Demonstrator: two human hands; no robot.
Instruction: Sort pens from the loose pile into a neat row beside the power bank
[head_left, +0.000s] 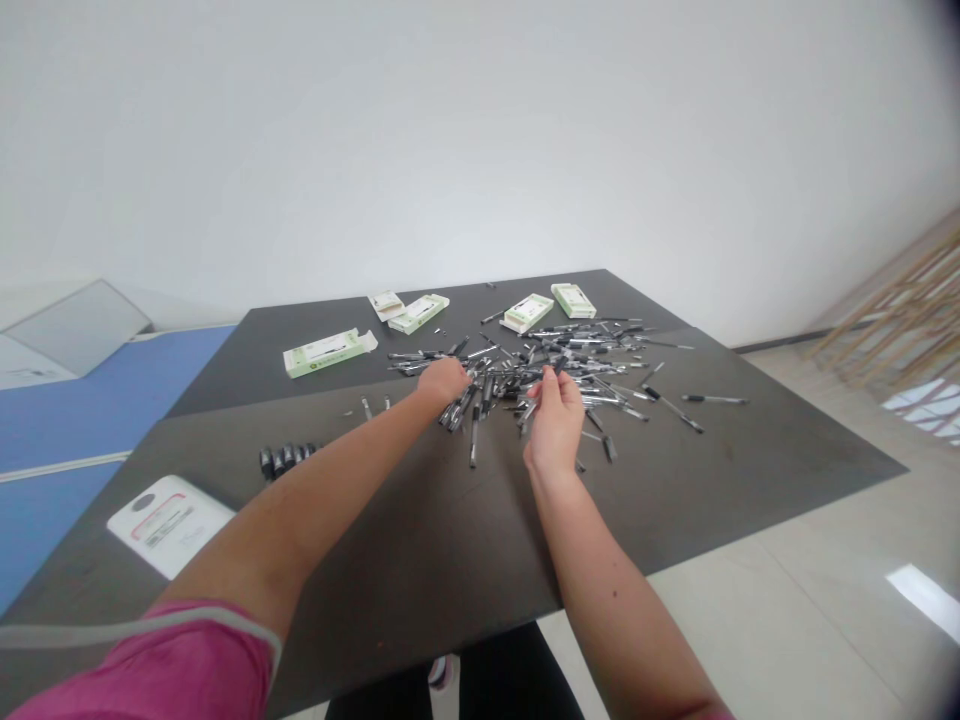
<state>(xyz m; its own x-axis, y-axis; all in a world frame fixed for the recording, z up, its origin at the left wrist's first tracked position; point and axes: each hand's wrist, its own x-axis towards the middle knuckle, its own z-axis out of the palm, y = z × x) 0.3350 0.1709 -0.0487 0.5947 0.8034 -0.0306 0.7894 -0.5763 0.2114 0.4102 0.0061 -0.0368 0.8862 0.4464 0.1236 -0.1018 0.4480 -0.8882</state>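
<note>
A loose heap of black-and-clear ballpoint pens point(570, 365) lies across the dark table point(712, 480). My left hand point(442, 382) rests palm-down at the heap's left edge, its fingers hidden over several pens. My right hand point(555, 420) is raised at the heap's front, with its fingertips pinched around what looks like a black pen point(561, 364). A few single pens lie apart from the heap on the right, including one point(714, 399) near the table's far side.
Open green-and-white pen boxes point(328, 353) stand along the table's back, and a white printed box point(169, 525) lies at the near left. A row of black pen parts point(281, 460) sits beside my left forearm. A blue surface point(67, 430) adjoins the table's left.
</note>
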